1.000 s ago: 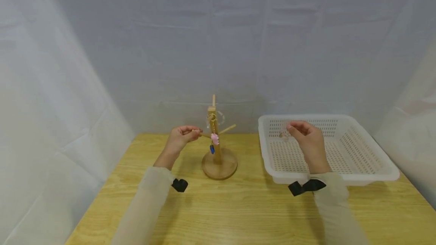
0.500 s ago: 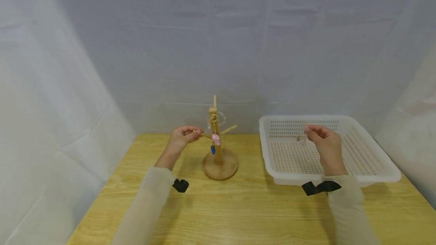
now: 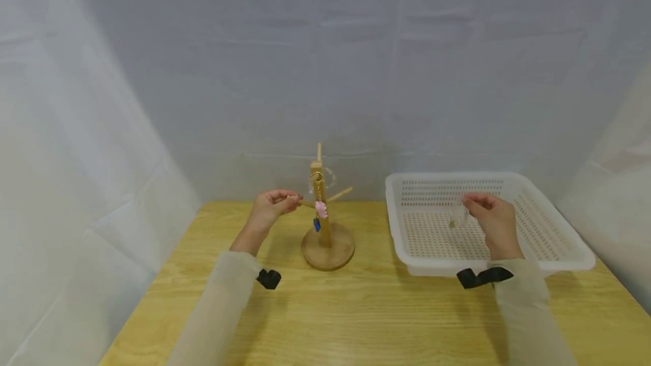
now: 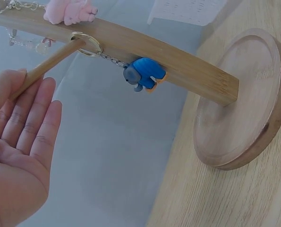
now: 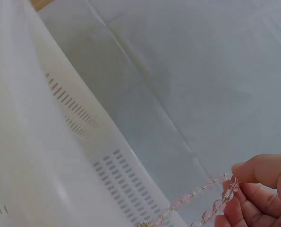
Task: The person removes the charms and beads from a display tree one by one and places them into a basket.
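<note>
My left hand [image 3: 272, 208] pinches the end of a peg [image 4: 48, 65] on a wooden stand [image 3: 328, 253]. On that peg hangs a ring with a blue and grey animal keychain [image 4: 147, 71]. A pink animal keychain [image 4: 67, 10] dangles from higher on the stand. Behind the post, a clear beaded loop [image 3: 330, 177] also hangs there. Over the white basket, my right hand [image 3: 493, 222] holds a bracelet of clear pink beads [image 5: 219, 205] between thumb and fingers. The bracelet hangs down with a small gold-coloured part [image 5: 144, 225] at its lower end.
The white perforated basket [image 3: 458, 176] stands on the right of the wooden table [image 3: 356, 309]. Another bare peg [image 3: 339, 194] sticks out to the stand's right. Pale cloth sheets [image 3: 356, 72] surround the table at the back and sides.
My right hand has moved to the right and slightly down with the beaded bracelet, farther over the basket. The left hand has stayed on the peg.
</note>
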A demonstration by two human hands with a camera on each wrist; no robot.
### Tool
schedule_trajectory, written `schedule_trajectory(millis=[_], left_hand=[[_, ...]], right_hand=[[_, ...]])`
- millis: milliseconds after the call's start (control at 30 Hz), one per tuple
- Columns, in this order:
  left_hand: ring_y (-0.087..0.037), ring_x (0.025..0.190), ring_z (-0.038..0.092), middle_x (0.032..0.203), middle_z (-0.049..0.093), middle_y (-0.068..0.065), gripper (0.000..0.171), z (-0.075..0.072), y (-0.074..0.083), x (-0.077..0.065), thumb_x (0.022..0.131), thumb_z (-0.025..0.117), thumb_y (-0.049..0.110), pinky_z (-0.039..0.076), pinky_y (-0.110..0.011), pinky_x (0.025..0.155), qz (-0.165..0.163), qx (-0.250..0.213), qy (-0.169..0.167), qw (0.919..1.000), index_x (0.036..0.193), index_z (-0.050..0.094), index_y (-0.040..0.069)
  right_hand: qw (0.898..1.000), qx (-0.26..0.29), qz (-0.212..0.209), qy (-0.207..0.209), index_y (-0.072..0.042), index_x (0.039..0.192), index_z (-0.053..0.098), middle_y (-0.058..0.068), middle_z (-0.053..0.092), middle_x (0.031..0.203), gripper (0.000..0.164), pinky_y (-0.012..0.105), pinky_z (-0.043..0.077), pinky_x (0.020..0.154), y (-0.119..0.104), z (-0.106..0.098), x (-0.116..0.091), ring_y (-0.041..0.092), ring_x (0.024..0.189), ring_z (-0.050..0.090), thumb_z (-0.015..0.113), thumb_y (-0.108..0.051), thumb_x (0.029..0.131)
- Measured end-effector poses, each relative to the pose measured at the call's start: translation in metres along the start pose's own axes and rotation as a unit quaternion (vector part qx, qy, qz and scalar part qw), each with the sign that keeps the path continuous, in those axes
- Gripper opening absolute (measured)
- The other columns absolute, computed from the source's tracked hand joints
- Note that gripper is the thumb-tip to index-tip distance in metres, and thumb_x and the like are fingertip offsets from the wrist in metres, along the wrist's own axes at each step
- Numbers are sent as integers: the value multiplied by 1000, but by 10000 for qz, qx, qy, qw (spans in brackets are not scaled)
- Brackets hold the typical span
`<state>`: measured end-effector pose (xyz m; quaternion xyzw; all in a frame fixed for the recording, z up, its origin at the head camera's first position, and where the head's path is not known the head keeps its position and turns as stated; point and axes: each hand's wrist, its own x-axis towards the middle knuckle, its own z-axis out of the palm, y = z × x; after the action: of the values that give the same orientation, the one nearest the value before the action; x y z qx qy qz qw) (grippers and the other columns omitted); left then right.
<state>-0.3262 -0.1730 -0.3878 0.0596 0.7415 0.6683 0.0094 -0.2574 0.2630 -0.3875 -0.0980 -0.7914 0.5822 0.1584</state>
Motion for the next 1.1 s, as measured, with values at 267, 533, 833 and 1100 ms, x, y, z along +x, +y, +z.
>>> schedule_trajectory(millis=[267, 533, 833, 1100], left_hand=[[-9, 83, 67, 90, 71, 1, 24, 5, 1, 2, 91, 64, 10, 55, -27, 81, 39, -80, -58, 9999, 107, 64, -7], [-9, 83, 67, 91, 72, 0, 25, 6, 1, 3, 91, 63, 11, 54, -34, 86, 29, -25, -24, 10000, 109, 64, -8], [-10, 85, 67, 94, 72, -3, 27, 5, 1, 2, 91, 64, 14, 55, -30, 83, -4, 87, -19, 10000, 108, 65, -6], [-11, 86, 67, 94, 72, -3, 24, 6, -1, 3, 91, 64, 12, 51, -41, 92, 5, 64, 13, 10000, 107, 65, -5]], right_hand=[[9990, -215, 342, -175, -1, 114, 62, -22, 57, 81, 37, 26, 47, 81, 14, -6, 0, 2, 82, 53, 65, -29, 90], [9990, -39, 381, -223, -2, 112, 62, -21, 58, 81, 35, 37, 42, 90, 17, -9, 0, 1, 84, 51, 66, -27, 89], [9987, -68, 483, -136, -1, 117, 61, -22, 58, 81, 38, 35, 43, 91, 16, -5, 1, 0, 84, 51, 66, -27, 89], [9982, -151, 579, -23, -1, 117, 61, -22, 58, 78, 39, 37, 41, 91, 16, -4, 1, 2, 83, 51, 67, -27, 89]])
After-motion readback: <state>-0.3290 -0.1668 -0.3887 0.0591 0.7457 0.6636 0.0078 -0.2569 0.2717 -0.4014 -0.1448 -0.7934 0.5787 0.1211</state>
